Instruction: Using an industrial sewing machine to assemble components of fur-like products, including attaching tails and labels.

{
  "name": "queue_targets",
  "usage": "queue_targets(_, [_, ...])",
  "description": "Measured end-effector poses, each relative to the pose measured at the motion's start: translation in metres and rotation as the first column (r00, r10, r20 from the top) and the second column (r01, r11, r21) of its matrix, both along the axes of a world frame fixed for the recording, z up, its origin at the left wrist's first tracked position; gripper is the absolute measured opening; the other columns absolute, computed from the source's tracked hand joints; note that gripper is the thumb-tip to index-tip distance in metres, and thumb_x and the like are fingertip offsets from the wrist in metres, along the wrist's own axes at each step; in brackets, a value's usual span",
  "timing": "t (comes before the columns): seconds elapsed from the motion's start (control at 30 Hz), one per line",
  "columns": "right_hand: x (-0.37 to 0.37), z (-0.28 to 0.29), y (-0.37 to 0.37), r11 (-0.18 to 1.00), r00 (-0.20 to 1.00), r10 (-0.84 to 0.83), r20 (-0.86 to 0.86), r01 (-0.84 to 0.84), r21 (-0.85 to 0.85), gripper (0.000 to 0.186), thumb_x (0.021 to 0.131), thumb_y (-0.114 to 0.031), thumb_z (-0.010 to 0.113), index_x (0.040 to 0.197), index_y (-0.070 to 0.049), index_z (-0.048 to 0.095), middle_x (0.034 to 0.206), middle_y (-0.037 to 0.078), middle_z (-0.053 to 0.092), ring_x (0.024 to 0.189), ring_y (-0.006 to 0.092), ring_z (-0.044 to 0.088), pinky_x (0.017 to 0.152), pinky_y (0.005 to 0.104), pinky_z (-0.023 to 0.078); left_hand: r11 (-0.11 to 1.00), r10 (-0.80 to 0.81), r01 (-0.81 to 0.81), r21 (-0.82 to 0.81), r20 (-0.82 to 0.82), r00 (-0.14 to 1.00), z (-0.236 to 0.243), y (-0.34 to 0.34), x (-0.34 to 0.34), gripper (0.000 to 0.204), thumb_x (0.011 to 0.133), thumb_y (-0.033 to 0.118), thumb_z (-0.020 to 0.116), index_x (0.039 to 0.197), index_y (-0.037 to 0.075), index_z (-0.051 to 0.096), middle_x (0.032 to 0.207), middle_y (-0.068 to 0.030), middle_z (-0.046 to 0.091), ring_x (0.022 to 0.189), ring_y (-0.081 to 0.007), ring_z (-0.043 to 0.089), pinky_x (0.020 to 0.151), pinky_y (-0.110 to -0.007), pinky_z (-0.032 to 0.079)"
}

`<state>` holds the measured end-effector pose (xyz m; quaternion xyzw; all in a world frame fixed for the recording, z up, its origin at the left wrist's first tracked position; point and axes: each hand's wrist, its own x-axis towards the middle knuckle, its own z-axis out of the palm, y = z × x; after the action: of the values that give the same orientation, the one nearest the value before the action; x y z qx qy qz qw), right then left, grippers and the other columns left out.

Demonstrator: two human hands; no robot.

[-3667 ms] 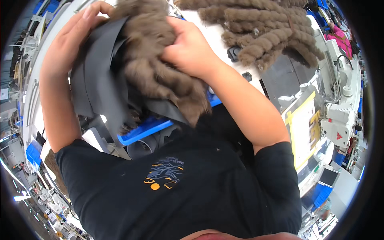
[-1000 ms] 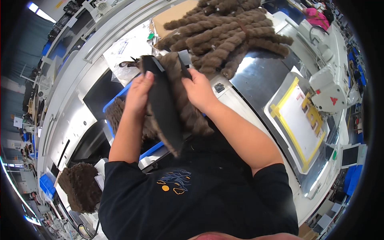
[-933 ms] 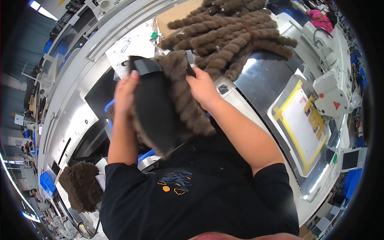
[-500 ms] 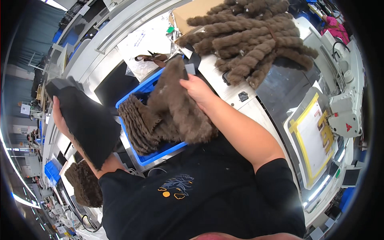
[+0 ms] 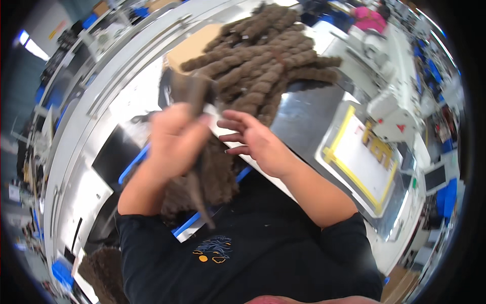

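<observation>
My left hand (image 5: 174, 139), smeared by motion, is closed around a brown fur piece (image 5: 196, 96) held upright and seen almost edge-on. Its upper end is blurred, and a thin lower strip hangs toward my shirt. Just to the right, my right hand (image 5: 258, 144) has its fingers spread, with nothing in them. Beneath both hands, more brown fur pieces (image 5: 215, 185) lie in a blue tray (image 5: 188, 224), mostly hidden by my left arm and the held piece.
A bundle of long, twisted brown fur strips (image 5: 263, 55) lies beyond my hands beside a cardboard box (image 5: 192, 46). On the right, a yellow-taped frame (image 5: 336, 137) sits near a white machine head (image 5: 387, 119). More brown fur (image 5: 104, 273) lies at lower left. A person in pink (image 5: 369, 19) is far off.
My left hand has swung rightward over the tray with its dark-backed fur piece, now turned edge-on. My right hand has let go of the fur it held and spread its fingers. The view has shifted.
</observation>
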<state>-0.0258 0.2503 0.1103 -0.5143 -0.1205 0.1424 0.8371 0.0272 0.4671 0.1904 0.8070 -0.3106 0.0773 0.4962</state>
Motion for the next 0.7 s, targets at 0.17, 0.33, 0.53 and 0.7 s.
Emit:
queue_targets(0.17, [-0.079, 0.012, -0.111, 0.884, 0.886, -0.463, -0.010, 0.462, -0.066, 0.064, 0.094, -0.020, 0.076, 0.146, 0.001, 0.045, 0.130, 0.009, 0.062, 0.122, 0.0188, 0.058, 0.104, 0.0352, 0.049, 0.838, -0.541, 0.541, 0.068, 0.231, 0.809, -0.056, -0.176, -0.039, 0.021, 0.083, 0.014, 0.075, 0.074, 0.004, 0.059, 0.073, -0.0122, 0.060, 0.071, -0.0349, 0.057, 0.064, -0.045, 0.045])
queue_targets(0.33, [-0.174, -0.010, -0.218, 0.702, 0.674, -0.712, -0.196, 0.691, -0.172, 0.041, 0.094, -0.002, 0.069, 0.134, 0.002, 0.059, 0.118, 0.006, 0.070, 0.103, 0.0149, 0.067, 0.094, 0.0340, 0.054, 0.740, -0.657, 0.672, 0.013, -0.200, 0.727, -0.092, -0.267, -0.066, 0.023, 0.087, 0.024, 0.080, 0.090, 0.003, 0.071, 0.085, -0.0111, 0.071, 0.081, -0.0196, 0.067, 0.073, -0.035, 0.051])
queue_targets(0.53, [-0.273, -0.020, -0.306, 0.578, 0.540, -0.816, -0.205, 0.761, -0.296, 0.048, 0.091, 0.000, 0.073, 0.136, 0.004, 0.057, 0.122, 0.007, 0.069, 0.109, 0.0132, 0.066, 0.097, 0.0311, 0.053, 0.781, -0.397, 0.624, -0.008, -0.778, 0.487, -0.137, -0.368, -0.022, 0.053, 0.095, 0.042, 0.072, 0.123, -0.003, 0.066, 0.108, -0.0150, 0.072, 0.097, -0.0216, 0.068, 0.088, -0.037, 0.054])
queue_targets(0.7, [-0.301, -0.021, -0.340, 0.695, 0.684, -0.718, -0.127, 0.695, -0.185, 0.054, 0.089, 0.002, 0.073, 0.139, 0.005, 0.054, 0.123, 0.008, 0.068, 0.111, 0.0131, 0.065, 0.097, 0.0300, 0.053, 0.413, -0.677, 0.742, -0.527, -0.723, -0.137, -0.161, -0.425, -0.035, 0.057, 0.093, 0.032, 0.075, 0.135, -0.002, 0.057, 0.119, -0.0094, 0.066, 0.111, -0.0175, 0.061, 0.098, -0.034, 0.049])
